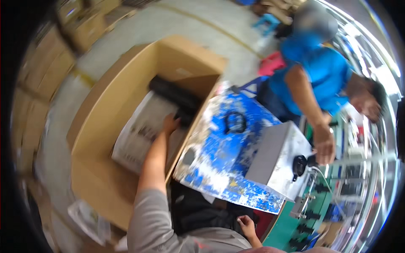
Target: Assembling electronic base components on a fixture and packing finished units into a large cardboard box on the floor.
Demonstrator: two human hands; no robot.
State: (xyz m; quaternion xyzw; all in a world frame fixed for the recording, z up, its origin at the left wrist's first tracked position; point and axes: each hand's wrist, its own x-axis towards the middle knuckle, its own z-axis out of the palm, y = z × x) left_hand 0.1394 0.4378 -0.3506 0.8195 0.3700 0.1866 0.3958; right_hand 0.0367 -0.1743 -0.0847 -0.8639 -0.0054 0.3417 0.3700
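Your left hand (171,123) is by the long black roll (174,93) in the brown cardboard box (110,97); I can't tell if it or your right hand (247,227) pinches. Loose fingers could drop the roll.

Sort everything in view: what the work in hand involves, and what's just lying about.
Seemingly part of the work:
cardboard box, with the left hand inside
long black item in it, near that hand
pale printed sheet in the box

Seemingly just lying about:
stacked cartons at left
pink object, blurred
light-blue object at top, blurred
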